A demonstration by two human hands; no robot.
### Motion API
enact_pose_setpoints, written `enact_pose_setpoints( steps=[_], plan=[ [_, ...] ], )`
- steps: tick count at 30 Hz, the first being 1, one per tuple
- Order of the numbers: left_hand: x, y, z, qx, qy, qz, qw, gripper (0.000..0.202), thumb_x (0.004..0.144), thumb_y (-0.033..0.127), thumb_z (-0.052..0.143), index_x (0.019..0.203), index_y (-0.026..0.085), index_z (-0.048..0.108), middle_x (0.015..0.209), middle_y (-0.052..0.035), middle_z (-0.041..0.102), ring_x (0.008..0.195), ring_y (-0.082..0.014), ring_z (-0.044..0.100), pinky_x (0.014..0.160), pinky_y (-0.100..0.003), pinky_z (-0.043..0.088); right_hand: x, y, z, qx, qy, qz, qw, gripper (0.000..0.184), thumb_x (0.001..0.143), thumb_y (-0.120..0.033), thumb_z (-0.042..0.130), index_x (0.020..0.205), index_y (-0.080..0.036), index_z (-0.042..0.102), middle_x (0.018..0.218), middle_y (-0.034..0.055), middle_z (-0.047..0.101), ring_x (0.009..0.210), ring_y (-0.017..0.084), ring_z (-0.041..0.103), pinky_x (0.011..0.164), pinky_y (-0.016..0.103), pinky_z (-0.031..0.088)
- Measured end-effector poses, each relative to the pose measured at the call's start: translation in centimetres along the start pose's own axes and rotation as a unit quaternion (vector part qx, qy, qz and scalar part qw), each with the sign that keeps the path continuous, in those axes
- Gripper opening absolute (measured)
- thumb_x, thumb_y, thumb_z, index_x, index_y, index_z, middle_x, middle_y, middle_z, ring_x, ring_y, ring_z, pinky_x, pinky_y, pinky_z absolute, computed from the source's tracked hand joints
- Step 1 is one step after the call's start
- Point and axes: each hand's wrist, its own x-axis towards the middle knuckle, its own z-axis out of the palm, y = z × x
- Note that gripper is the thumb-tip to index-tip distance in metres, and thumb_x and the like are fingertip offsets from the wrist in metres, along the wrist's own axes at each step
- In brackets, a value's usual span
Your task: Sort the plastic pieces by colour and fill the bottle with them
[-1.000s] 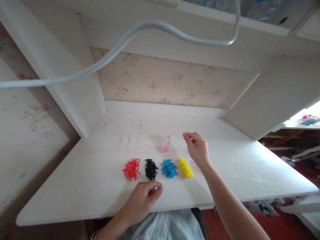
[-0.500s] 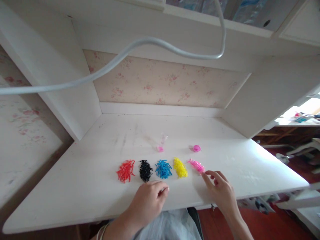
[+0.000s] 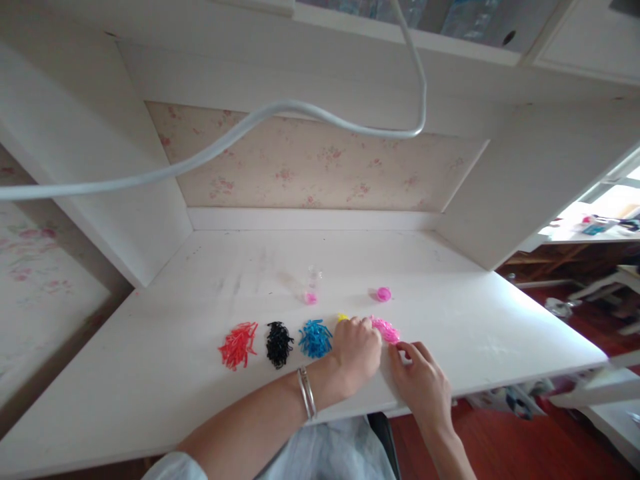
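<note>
The left hand (image 3: 357, 357) has come over beside the pink pile (image 3: 386, 329) on the desk (image 3: 150, 387), near the right hand (image 3: 424, 383). Fingers (image 3: 372, 341) curl on both; I can't tell if they grip. Picking seems underway, and needs a tiny pinch

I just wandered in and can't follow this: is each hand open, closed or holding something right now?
Left hand: curled over the yellow pile; any grip cannot be told.
Right hand: curled beside the pink pile; any grip cannot be told.
</note>
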Motion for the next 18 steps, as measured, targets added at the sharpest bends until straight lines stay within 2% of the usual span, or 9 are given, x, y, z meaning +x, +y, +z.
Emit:
enact_pose_setpoints(
  steps=[4, 8, 18],
  plan=[
    [1.6, 0.5, 0.9, 0.015, -0.020, -0.006, 1.000, 0.019, 0.088, 0.020, 0.048, 0.089, 0.016, 0.066, 0.092, -0.0095, 0.065, 0.088, -0.0229, 0.061, 0.073, -0.033, 0.049, -0.2, 0.3, 0.3, 0.011, 0.024, -0.007, 1.000, 0.030, 0.088, -0.043, 0.045, 0.084, -0.025, 0.069, 0.086, 0.0010, 0.064, 0.065, 0.012, 0.058, 0.060, 0.024, 0.036],
    [2.5, 1.0, 1.4, 0.028, -0.038, -0.010, 0.999, 0.019, 0.086, 0.013, 0.047, 0.091, 0.015, 0.066, 0.093, -0.0105, 0.065, 0.088, -0.0225, 0.061, 0.072, -0.032, 0.048, 0.0, 0.2, 0.2, 0.014, 0.017, -0.002, 1.000, 0.029, 0.087, -0.045, 0.046, 0.084, -0.026, 0.069, 0.088, 0.0000, 0.064, 0.066, 0.012, 0.058, 0.060, 0.024, 0.036],
    [3.1, 0.7, 1.7, 0.036, -0.046, -0.011, 0.998, 0.020, 0.086, 0.012, 0.048, 0.094, 0.015, 0.066, 0.093, -0.0107, 0.064, 0.086, -0.0228, 0.061, 0.070, -0.032, 0.048, 0.2, -0.3, -0.1, -0.022, -0.001, 0.024, 0.999, 0.028, 0.085, -0.047, 0.049, 0.088, -0.027, 0.068, 0.092, 0.0009, 0.064, 0.064, 0.013, 0.057, 0.056, 0.026, 0.033]
  ],
)
